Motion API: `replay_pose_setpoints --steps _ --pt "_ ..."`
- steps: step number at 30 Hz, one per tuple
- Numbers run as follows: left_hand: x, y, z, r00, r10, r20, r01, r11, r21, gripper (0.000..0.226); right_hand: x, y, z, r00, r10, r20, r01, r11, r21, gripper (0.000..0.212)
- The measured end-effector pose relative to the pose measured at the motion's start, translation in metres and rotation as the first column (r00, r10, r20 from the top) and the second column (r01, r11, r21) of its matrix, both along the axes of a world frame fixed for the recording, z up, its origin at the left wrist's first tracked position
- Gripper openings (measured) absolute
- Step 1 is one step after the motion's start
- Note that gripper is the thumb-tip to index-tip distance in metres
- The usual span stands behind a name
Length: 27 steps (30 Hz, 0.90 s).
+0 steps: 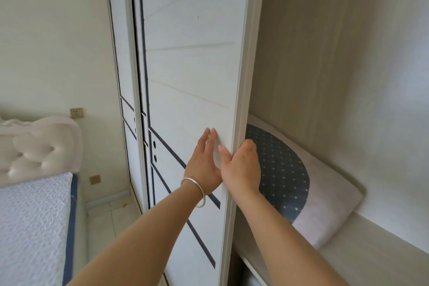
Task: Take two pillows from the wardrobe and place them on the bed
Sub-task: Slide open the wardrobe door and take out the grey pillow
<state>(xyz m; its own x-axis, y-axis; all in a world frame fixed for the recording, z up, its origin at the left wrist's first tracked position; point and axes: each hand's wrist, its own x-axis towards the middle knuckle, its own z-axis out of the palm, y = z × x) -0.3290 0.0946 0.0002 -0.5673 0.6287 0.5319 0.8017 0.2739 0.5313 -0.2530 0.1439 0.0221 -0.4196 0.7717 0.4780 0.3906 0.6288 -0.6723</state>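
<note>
Pillow [301, 183] lies on wardrobe shelf [371, 251], long axis upper-left to lower-right, behind right hand [241, 169] curled on door [192, 76] edge; left hand [204, 165] flat, spread.

left hand [204, 165] flat on wardrobe door [190, 76] | right hand [241, 167] gripping its edge | pillow [301, 183] inside (on shelf)

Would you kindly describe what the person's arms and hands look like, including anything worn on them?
Both forearms are bare, with no sleeves in view. The left hand has a thin, plain silver bangle around its wrist. The right hand shows no ring, watch or glove. No other markings are visible.
</note>
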Motion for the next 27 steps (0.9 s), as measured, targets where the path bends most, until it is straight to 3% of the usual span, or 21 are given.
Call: replay_pose_setpoints --steps 12,27 --pt "-0.105 0.012 0.001 0.996 0.077 -0.048 -0.077 0.997 -0.005 0.088 -0.099 0.021 0.007 0.986 0.109 0.13 -0.119 0.99 0.071 0.063" --pt "-0.186 0.019 0.004 0.998 0.059 -0.009 -0.059 0.998 -0.023 0.091 -0.178 0.027 0.01 0.983 0.06 0.172 -0.072 0.996 0.061 0.065"
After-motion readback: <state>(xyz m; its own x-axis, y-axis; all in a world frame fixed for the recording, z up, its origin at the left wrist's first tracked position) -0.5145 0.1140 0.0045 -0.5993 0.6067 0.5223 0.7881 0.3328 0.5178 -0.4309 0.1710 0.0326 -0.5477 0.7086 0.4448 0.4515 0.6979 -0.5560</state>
